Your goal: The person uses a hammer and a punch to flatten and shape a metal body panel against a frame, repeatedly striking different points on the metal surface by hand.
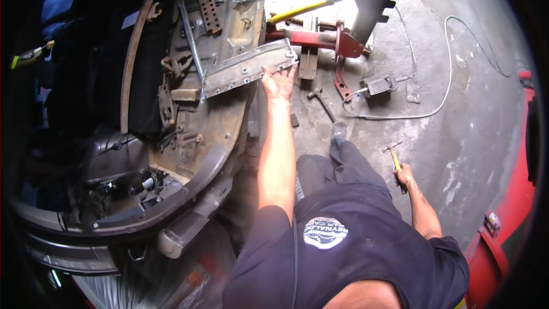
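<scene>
Low at my right side, right hand (404, 175) grips a hammer (394, 154) — left hand (279, 83) grasps the plate's (247, 68) right end, plate running leftward across the rusty car body (229, 120).

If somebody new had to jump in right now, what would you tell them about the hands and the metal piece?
Left hand: grip on the lower right edge of the grey metal panel, holding it against the stripped car body.
Right hand: grip shut on a yellow-handled hammer, held low beside the leg, away from the panel.
A second hammer lies on the concrete floor, near the red frame tool.
Done: panel is up in place. Whether it is fastened cannot be told.
</scene>
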A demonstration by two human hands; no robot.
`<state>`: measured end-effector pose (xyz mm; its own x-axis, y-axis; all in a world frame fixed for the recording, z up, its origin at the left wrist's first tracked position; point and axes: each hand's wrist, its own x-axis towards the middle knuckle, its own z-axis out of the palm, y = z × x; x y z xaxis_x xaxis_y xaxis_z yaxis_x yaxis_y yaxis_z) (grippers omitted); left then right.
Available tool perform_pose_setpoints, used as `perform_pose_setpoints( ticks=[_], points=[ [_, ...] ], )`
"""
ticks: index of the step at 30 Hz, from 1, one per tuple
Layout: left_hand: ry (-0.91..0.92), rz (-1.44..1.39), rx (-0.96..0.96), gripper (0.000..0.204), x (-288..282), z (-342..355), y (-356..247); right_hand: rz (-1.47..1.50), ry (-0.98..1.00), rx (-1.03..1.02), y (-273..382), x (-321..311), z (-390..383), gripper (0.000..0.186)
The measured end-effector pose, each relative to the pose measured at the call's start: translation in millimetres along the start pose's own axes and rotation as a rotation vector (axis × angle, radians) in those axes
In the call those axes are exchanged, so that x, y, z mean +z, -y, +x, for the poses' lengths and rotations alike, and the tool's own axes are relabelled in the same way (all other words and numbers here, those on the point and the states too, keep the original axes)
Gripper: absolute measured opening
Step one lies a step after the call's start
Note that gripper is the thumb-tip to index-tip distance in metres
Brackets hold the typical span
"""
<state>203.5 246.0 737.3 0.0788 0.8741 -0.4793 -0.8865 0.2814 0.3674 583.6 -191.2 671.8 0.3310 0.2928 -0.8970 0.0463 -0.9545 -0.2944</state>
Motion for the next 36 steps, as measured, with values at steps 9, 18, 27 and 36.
perform_pose_setpoints(
  ticks=[9, 18, 27, 36],
  points=[
    [0.01, 0.378, -0.226, 0.063, -7, 41, -19, 0.028, -0.043, -0.053, 70, 6, 17, 0.015],
    [-0.217, 1.086, 0.156, 0.039, -28, -29, -89, 0.37, 0.172, -0.175, 259, 106, 6, 0.013],
    [-0.484, 1.896, 0.667, 0.049, -86, -16, -220, 0.773, 0.454, -0.393, 441, 223, 14, 0.042],
    [-0.298, 1.129, 0.192, 0.025, -116, -9, -239, 0.832, 0.419, -0.388, 511, 238, 16, 0.032]
  ],
)
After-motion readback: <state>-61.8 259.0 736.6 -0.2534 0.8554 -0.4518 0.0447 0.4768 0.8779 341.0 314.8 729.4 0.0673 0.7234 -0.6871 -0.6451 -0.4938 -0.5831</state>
